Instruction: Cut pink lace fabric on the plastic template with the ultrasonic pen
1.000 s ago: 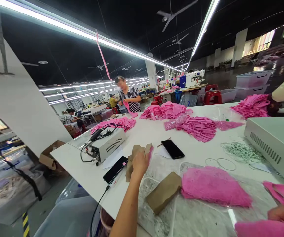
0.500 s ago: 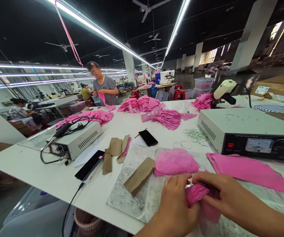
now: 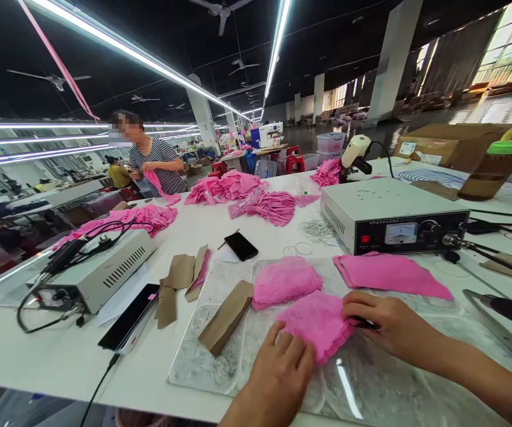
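pink fabric [image 3: 313,323], bunched earlier, now lies flatter, left hand [image 3: 280,365] touching it.

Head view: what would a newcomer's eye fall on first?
Probably the bright pink cloth in front, with the left hand on its near-left edge and the right hand at its right, holding something dark. Next, perhaps, the pale box with a dial, farther back to the right.

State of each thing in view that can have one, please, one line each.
Near pink fabric stack: lying, edges uneven
Left hand: touching that stack
Right hand: holding dark tool, mostly hidden
Right smartphone: screen dark
Left smartphone: screen dark
Rubber bands: mostly heaped
Bottle: green lid on
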Demonstrator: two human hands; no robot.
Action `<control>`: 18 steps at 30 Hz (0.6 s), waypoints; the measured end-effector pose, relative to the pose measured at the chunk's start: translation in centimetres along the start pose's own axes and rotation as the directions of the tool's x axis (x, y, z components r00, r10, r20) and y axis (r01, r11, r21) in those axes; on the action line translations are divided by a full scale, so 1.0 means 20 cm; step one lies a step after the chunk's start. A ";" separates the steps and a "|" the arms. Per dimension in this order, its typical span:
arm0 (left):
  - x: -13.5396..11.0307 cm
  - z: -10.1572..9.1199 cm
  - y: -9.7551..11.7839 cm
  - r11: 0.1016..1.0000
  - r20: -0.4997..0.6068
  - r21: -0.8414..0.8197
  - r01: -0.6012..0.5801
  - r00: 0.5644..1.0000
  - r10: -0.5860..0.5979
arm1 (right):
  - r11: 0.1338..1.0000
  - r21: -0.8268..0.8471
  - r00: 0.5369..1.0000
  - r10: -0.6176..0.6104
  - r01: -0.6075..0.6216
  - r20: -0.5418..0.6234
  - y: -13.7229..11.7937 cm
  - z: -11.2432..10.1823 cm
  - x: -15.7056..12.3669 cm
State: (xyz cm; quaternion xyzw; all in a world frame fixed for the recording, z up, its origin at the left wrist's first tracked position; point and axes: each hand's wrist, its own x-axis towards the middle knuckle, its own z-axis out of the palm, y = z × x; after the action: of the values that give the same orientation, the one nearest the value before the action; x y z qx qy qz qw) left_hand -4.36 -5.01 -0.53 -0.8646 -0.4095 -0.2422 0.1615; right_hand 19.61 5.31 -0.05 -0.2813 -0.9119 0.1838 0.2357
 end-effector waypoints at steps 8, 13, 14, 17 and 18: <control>-0.03 0.05 0.04 0.978 0.213 -0.209 0.012 0.977 0.033 | 0.981 -0.005 0.981 0.193 -0.193 -0.018 0.11 0.06 -0.24; 0.12 -0.01 0.04 0.915 0.323 -0.328 0.236 0.938 -0.126 | 0.925 0.082 0.921 0.379 -0.372 -0.087 0.11 0.02 -0.25; 0.16 0.00 0.05 0.908 0.336 -0.322 0.267 0.929 -0.154 | 0.892 0.108 0.891 0.447 -0.439 -0.074 0.11 0.01 -0.26; 0.27 0.07 0.09 0.912 0.448 -0.282 0.298 0.882 -0.149 | 0.803 0.149 0.811 0.584 -0.577 -0.008 0.10 0.00 -0.28; 0.30 0.10 0.11 0.916 0.494 -0.259 0.305 0.857 -0.145 | 0.792 0.146 0.801 0.598 -0.593 0.005 0.10 0.00 -0.28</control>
State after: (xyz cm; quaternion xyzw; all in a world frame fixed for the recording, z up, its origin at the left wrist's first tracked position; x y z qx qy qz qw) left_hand 1.29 -1.64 0.99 -0.8570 -0.4896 -0.1102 -0.1175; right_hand 24.54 3.54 -2.76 -0.5403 -0.7567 0.3064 0.2039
